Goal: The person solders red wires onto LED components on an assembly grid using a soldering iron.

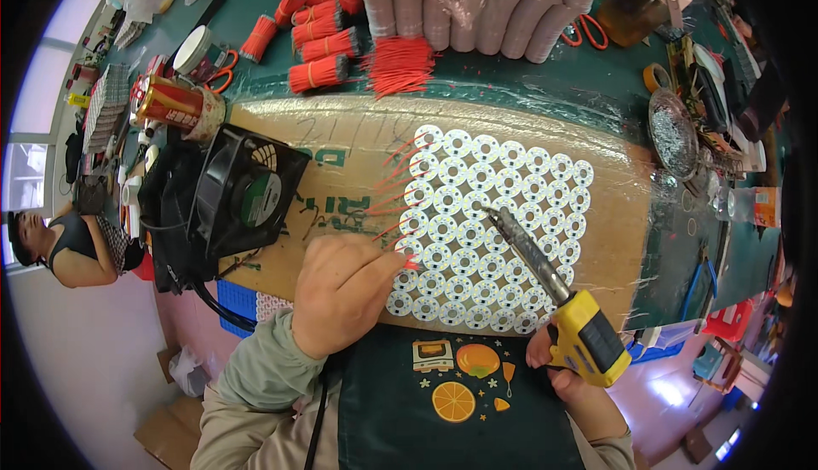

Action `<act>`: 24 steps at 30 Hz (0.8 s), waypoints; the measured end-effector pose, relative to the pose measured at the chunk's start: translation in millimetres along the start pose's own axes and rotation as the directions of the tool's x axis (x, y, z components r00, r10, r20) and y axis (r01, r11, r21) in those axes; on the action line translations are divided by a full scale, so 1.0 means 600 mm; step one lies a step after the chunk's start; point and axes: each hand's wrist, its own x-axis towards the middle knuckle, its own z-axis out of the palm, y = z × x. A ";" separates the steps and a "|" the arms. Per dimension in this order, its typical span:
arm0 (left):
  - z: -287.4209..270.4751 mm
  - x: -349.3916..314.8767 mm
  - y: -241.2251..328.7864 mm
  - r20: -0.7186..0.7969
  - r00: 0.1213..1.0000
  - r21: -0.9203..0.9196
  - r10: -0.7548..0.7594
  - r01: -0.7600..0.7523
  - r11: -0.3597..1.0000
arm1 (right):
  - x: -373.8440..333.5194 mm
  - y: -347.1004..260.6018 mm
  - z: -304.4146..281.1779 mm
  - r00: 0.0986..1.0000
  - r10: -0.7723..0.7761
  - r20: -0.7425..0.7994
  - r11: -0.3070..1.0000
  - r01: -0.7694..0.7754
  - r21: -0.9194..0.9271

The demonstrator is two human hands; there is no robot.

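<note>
Rows of round white LED boards lie in a tight grid on a cardboard sheet. My left hand is closed in a pinch at the grid's left edge, with a short red wire at its fingertips over a board. Above it, several red wires stick out leftward from boards of the left column. In my right hand is a yellow-and-black soldering gun, its fingers wrapped round the handle. The dark metal tip points up and left above the middle of the grid, apart from the left hand.
A black fan stands left of the grid. Behind are bundles of red wires, a loose red wire pile and tall stacks of round boards. A metal dish and blue-handled pliers are rightward. Another person is far left.
</note>
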 end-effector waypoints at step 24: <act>0.012 -0.085 0.009 0.050 0.998 -0.083 -0.027 0.031 0.996 | 0.013 -0.009 0.012 0.928 0.099 0.359 0.791 0.146 -0.594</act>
